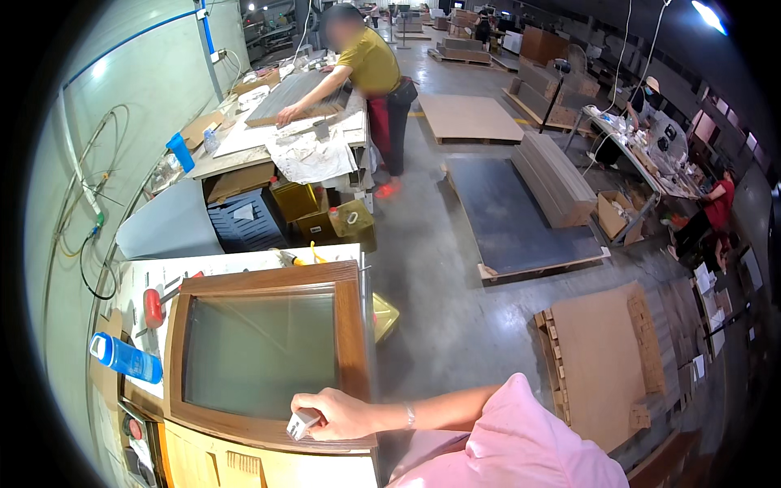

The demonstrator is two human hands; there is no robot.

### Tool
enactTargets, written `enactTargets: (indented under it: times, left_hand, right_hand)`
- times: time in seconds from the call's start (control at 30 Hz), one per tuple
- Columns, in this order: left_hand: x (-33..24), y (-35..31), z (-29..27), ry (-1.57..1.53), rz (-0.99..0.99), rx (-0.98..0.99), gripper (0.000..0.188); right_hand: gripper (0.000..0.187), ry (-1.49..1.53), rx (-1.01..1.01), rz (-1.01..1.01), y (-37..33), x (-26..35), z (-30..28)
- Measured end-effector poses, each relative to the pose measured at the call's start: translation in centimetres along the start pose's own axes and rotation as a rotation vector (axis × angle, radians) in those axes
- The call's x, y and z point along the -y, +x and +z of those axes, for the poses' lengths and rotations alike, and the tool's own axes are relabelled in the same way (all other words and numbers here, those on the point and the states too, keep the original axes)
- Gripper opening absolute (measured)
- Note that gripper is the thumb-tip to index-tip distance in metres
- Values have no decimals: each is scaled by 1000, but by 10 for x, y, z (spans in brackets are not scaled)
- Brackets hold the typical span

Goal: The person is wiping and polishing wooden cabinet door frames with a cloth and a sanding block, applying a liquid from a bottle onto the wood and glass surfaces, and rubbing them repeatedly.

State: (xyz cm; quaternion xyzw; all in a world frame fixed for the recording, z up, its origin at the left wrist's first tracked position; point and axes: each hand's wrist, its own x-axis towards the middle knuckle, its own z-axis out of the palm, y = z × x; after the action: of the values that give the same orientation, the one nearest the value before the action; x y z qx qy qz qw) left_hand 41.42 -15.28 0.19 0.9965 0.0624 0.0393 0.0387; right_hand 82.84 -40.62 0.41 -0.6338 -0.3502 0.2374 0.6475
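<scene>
My right hand (335,413), at the end of a pink sleeve, is closed round a small pale block (302,424) with dark marks on its end face. The hand rests over the near right part of a brown wood-framed panel (351,342) with a greenish-grey glass pane (260,350). This panel lies flat on a white-topped workbench (146,268). Whether the block touches the frame, I cannot tell. My left hand is out of view.
A blue bottle (130,358) and a red-handled tool (153,307) lie left of the panel. Pale yellow wood (244,465) lies nearest me. Beyond, a person in a yellow shirt (370,61) bends over stacked boards (297,98). Pallets with boards (598,358) stand to the right.
</scene>
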Motion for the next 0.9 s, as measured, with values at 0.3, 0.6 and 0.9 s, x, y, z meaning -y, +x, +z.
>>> enactTargets:
  times: [0.3,0.6,0.9]
  left_hand:
    - [-6,3,0,8,-4,-27,43]
    - [-14,6,-4,-8,-3,-65,43]
    - [-9,1,-2,20,-25,-24,45]
  right_hand:
    - [24,-29,-20,-15,-1,-4,3]
    - [26,-14,-36,-53,-3,-10,5]
    - [25,-37,-29,-39,-3,-6,3]
